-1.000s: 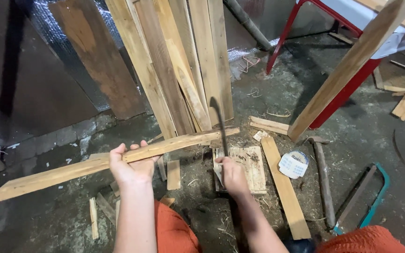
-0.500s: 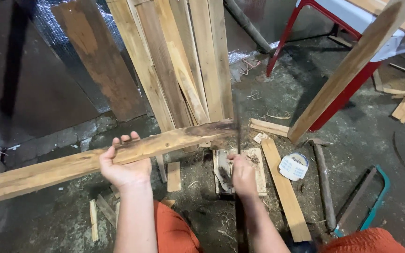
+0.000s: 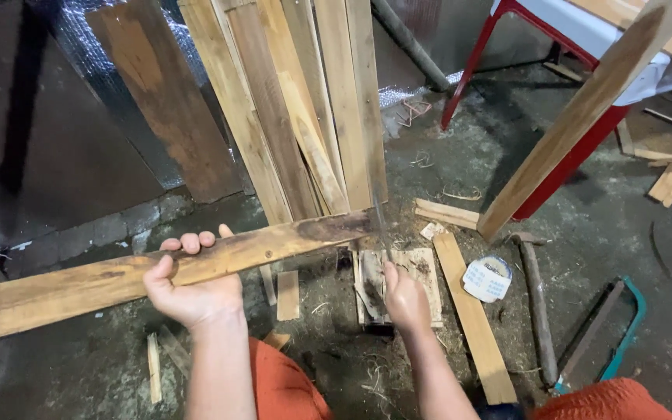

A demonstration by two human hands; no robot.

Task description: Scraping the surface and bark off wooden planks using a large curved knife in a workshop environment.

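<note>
1. Nearest to me, my two forearms rise from the bottom edge above orange-clad knees (image 3: pixel 285 385).
2. My left hand (image 3: pixel 192 284) grips the long wooden plank (image 3: pixel 157 272) from below: the thumb lies along the near face, and the fingers (image 3: pixel 190 243) curl together over the top edge, wrapped around the wood.
3. My right hand (image 3: pixel 406 299) is closed around the handle of a thin dark blade (image 3: pixel 380 225). I cannot tell how the single fingers lie, as I see only the back of the hand.
4. The plank runs from the lower left edge of the view, tilted slightly upward to the right. Its dark, stained right end lies just beside the blade, above a small flat wooden block (image 3: pixel 398 284) on the floor. I cannot tell whether blade and plank touch.
5. To the right of the block lie a narrow wooden slat (image 3: pixel 472 319), a round white lid (image 3: pixel 486 278), a hammer with a wooden handle (image 3: pixel 538 311) and a teal-framed saw (image 3: pixel 608 334).
6. Small offcuts (image 3: pixel 288 294) lie on the dirty concrete floor (image 3: pixel 460 155) between my hands.
7. Farther away, a stack of upright boards (image 3: pixel 305 109) leans against the wall.
8. At the far right stands a red metal frame (image 3: pixel 577 148), with a slanted board (image 3: pixel 585 117) across it.
</note>
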